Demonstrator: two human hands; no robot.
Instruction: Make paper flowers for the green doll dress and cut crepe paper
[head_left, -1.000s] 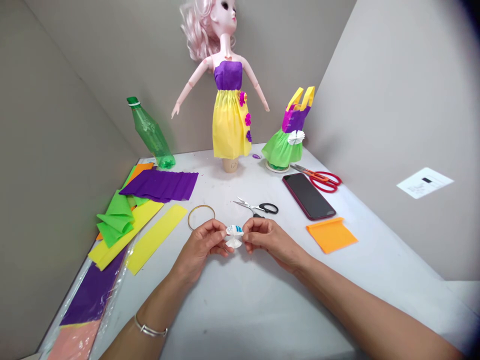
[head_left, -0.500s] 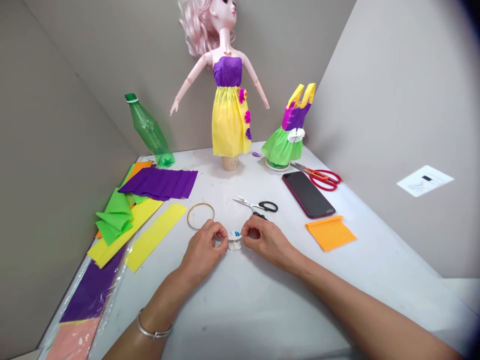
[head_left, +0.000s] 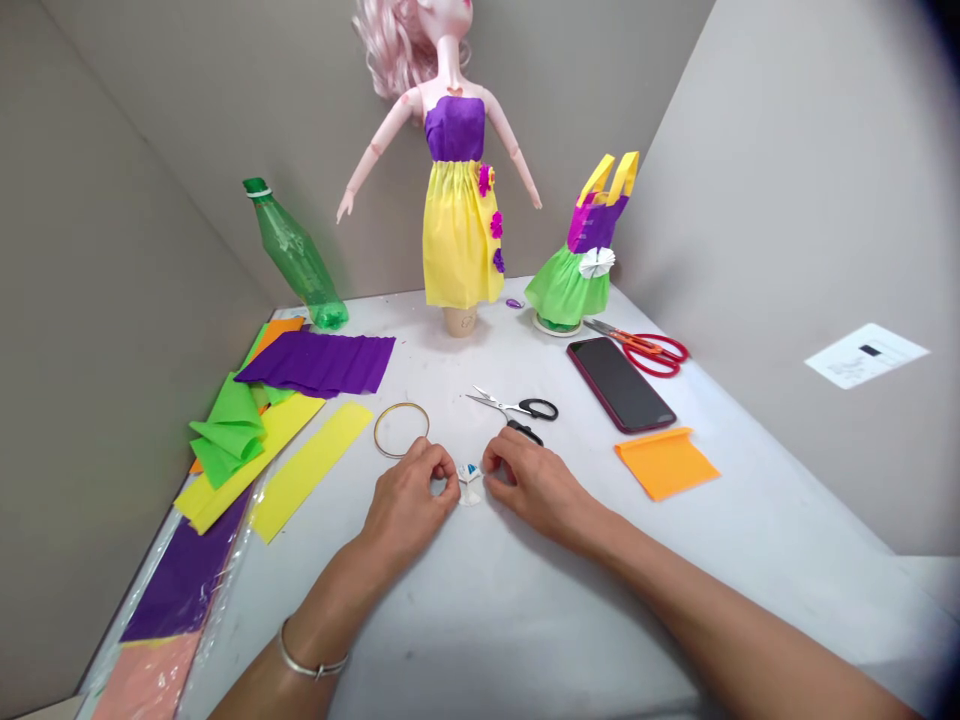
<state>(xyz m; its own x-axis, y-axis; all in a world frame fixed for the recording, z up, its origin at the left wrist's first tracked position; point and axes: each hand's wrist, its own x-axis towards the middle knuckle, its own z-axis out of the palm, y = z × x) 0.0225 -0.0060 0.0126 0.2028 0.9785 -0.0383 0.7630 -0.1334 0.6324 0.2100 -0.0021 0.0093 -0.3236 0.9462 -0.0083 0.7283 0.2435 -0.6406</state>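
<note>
A small folded white paper piece with a bit of blue on it sits low over the white table. My left hand pinches its left side with curled fingers. My right hand pinches its right side. Both hands rest close to the tabletop. Just beyond my right hand lie small black-handled scissors, and a thin gold ring lies beyond my left hand.
A doll in a purple and yellow paper dress stands at the back, beside a green paper dress. A green bottle, coloured paper sheets, a phone, red scissors and orange paper lie around.
Both hands have lowered the white paper piece toward the table, and it looks squeezed narrower between the fingers than a second ago.
</note>
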